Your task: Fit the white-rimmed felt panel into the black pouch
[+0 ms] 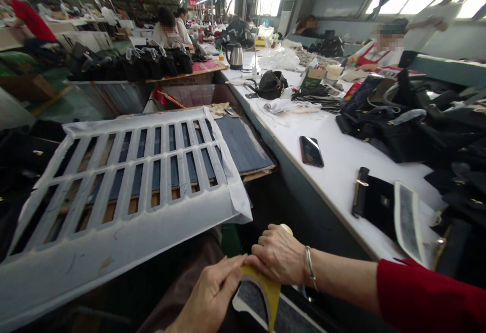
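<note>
At the bottom centre, my left hand [212,295] pinches the edge of a yellow curved strip [272,290], thumb on the near side. The strip arches over a dark grey piece with a white border [294,318], low in front of me. My right hand [279,254] is curled closed, its fingertips pressing at the top of the strip against my left fingertips. A pale rounded end [286,229] sticks out of the right fist; the rest is hidden by the hand. Dark material lies under both hands, partly out of view.
At left, a white slotted sheet [132,211] lies over a dark blue board [243,143]. On the white table [304,191] are a phone [311,151], a black flap piece [375,199], a pale-edged strip [409,221] and piled black bags [402,130]. A kettle [234,55] stands farther back. People sit beyond.
</note>
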`<move>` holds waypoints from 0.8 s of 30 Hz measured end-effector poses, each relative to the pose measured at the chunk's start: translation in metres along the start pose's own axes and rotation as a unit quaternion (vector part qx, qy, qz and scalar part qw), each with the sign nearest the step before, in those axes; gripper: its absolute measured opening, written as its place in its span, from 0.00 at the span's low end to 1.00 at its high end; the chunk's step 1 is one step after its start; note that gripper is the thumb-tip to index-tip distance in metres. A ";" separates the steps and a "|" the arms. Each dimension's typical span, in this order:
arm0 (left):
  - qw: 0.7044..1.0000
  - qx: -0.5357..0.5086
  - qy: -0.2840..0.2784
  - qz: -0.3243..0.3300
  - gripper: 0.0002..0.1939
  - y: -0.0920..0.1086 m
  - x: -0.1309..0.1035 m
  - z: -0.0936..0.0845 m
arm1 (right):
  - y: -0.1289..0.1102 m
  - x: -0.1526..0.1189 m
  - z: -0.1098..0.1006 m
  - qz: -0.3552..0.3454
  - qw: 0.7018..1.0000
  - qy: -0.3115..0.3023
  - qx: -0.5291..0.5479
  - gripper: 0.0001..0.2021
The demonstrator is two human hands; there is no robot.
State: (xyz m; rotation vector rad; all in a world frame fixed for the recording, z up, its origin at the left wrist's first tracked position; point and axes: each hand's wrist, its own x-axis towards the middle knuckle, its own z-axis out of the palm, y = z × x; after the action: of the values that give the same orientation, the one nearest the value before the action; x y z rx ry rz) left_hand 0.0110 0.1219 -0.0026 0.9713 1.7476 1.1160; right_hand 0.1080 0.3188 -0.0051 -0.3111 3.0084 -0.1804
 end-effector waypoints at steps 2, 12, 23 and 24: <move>0.997 -0.068 -0.003 -0.029 0.23 0.004 0.007 -0.002 | -0.006 -0.005 0.001 0.018 1.000 0.001 -0.002 0.22; 0.985 -0.147 -0.025 -0.087 0.21 -0.002 0.025 -0.003 | -0.016 -0.046 -0.007 0.179 0.967 -0.025 0.180 0.27; 0.998 -0.049 0.022 -0.032 0.20 -0.015 0.015 0.011 | -0.007 -0.018 -0.017 0.316 0.925 0.016 0.208 0.25; 0.999 -0.046 0.013 -0.023 0.19 -0.015 0.014 0.013 | -0.011 -0.014 -0.021 0.321 0.927 0.015 0.195 0.24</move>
State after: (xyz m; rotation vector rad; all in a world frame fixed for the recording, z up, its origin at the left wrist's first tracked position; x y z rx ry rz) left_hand 0.0149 0.1342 -0.0229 0.8619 1.7147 1.1729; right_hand 0.1214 0.3130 0.0189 0.7057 2.8208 -0.6961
